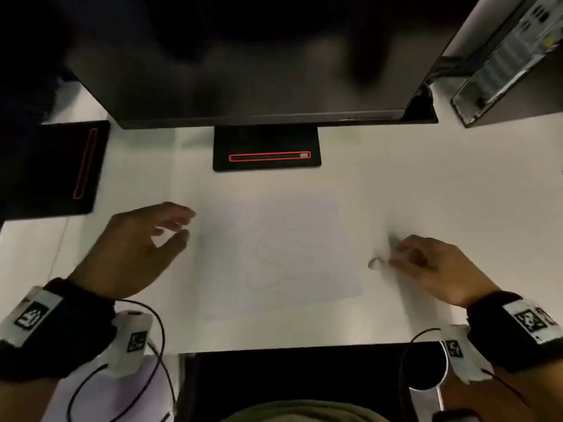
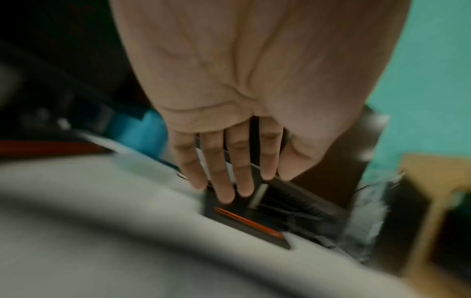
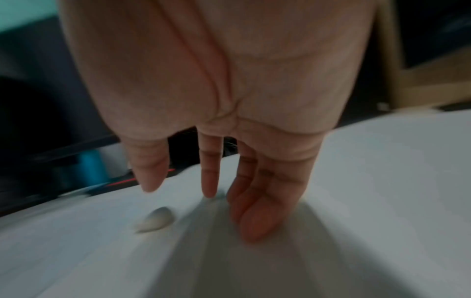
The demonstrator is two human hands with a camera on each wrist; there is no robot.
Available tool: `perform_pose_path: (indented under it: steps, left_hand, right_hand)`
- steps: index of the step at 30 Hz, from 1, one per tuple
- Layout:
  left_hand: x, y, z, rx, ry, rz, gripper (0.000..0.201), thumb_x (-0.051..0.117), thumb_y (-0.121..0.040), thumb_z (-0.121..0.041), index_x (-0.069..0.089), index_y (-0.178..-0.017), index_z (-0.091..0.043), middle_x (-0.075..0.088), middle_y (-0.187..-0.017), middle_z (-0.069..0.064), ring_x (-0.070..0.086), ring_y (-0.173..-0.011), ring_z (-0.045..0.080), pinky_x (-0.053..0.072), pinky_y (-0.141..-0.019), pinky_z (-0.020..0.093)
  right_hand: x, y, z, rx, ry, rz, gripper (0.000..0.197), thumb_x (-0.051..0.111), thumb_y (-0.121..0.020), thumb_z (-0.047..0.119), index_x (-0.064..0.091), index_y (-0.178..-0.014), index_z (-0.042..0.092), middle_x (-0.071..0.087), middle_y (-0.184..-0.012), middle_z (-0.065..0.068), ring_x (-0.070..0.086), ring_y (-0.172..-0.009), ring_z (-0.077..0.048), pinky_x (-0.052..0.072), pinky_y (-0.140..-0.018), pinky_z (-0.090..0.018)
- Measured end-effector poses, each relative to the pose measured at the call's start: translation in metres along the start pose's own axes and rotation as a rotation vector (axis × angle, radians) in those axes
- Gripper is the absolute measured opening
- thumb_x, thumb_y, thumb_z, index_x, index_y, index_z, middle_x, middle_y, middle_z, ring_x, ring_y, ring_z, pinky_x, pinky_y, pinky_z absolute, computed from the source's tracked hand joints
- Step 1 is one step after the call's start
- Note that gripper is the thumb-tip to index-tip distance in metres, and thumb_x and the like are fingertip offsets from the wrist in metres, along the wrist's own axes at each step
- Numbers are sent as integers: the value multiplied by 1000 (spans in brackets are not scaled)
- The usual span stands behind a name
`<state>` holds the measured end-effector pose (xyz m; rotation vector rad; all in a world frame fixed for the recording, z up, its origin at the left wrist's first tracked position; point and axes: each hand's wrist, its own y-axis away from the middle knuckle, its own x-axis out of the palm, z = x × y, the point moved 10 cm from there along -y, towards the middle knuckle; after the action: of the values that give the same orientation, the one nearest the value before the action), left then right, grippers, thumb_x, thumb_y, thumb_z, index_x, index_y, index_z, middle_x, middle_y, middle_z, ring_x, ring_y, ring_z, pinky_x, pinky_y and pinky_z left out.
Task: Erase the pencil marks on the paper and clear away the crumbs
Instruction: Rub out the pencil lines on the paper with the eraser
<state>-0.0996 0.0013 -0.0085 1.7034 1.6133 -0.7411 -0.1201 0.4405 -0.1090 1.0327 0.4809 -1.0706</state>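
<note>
White eraser (image 1: 376, 264) lies just right of the paper (image 1: 274, 248); my right hand (image 1: 432, 266) hovers beside it, fingers loose, holding nothing. My left hand (image 1: 137, 248) hangs spread at the paper's left edge. Unpinned, that sheet could slide or crumple once rubbing starts.

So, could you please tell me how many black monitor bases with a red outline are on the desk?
2: one monitor base sits centred beyond the paper; the other monitor base sits at the far left. More may be hidden.

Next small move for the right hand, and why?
Probably pinch up the eraser: it lies loose on the desk just off the paper's right edge, the right hand's fingertips beside it, holding nothing. Faint marks remain.
</note>
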Motion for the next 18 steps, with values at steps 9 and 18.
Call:
perform_pose_path:
  steps: [9, 18]
  left_hand:
    - [108, 35, -24, -108, 606, 390, 28, 70, -85, -6, 75, -103, -28, 75, -103, 7, 71, -100, 26, 56, -90, 42]
    - [131, 33, 21, -7, -92, 155, 30, 66, -92, -35, 61, -122, -39, 60, -126, -15, 55, -113, 7, 42, -97, 25]
  right_hand:
    - [52, 8, 44, -326, 201, -31, 16, 71, -88, 15, 62, -97, 25, 62, -71, 10, 58, -64, -5, 43, -58, -21]
    - [55, 36, 73, -476, 39, -125, 14, 66, -93, 32, 55, -86, 27, 60, -61, 2, 53, -59, -14, 42, -57, -25]
